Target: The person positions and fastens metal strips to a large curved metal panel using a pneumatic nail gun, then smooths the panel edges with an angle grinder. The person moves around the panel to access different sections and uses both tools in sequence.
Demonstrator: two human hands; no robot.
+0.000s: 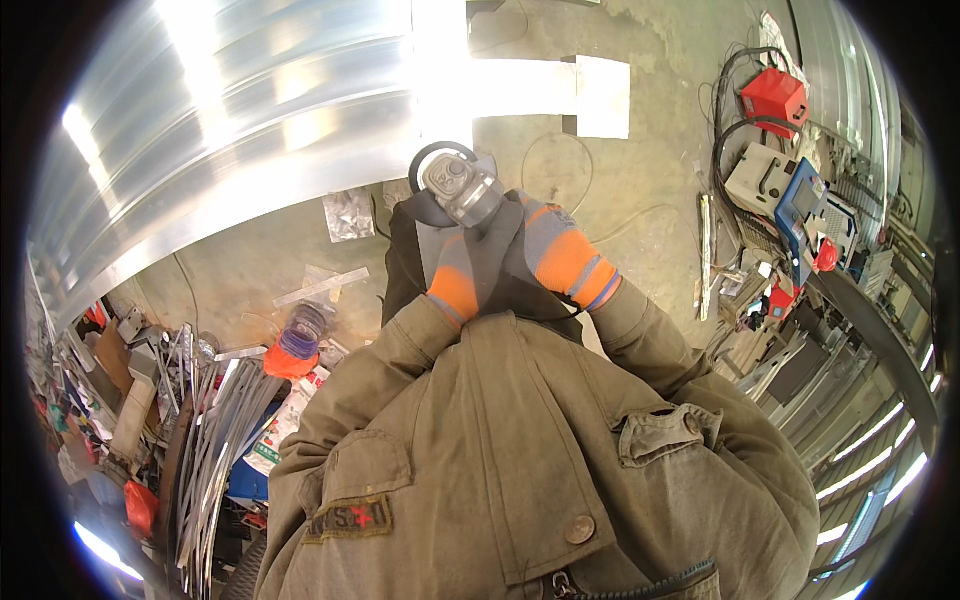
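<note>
Overhead, a broad curved sheet of shiny corrugated metal [230, 130] fills the upper left, glaring under the light, with the bare concrete floor [640, 190] running beside and below it. Next in size is the person's olive work jacket [520, 460], taking up the lower middle. At the right edge, a heap of machines sits on the floor: a red box [775, 97], a grey unit [760, 178] and a blue one [800, 205], tangled in black cables. At the lower left lie loose metal strips [215, 420] and an orange-and-purple tool [295, 345]. A flat pale metal plate [603, 97] lies on the floor at top centre.

Both hands wear grey-and-orange gloves. The left hand [462, 270] and the right hand [560, 255] are closed together around an angle grinder [462, 188], held in front of the chest, its round silver head and guard pointing up toward the corrugated sheet's edge.
</note>
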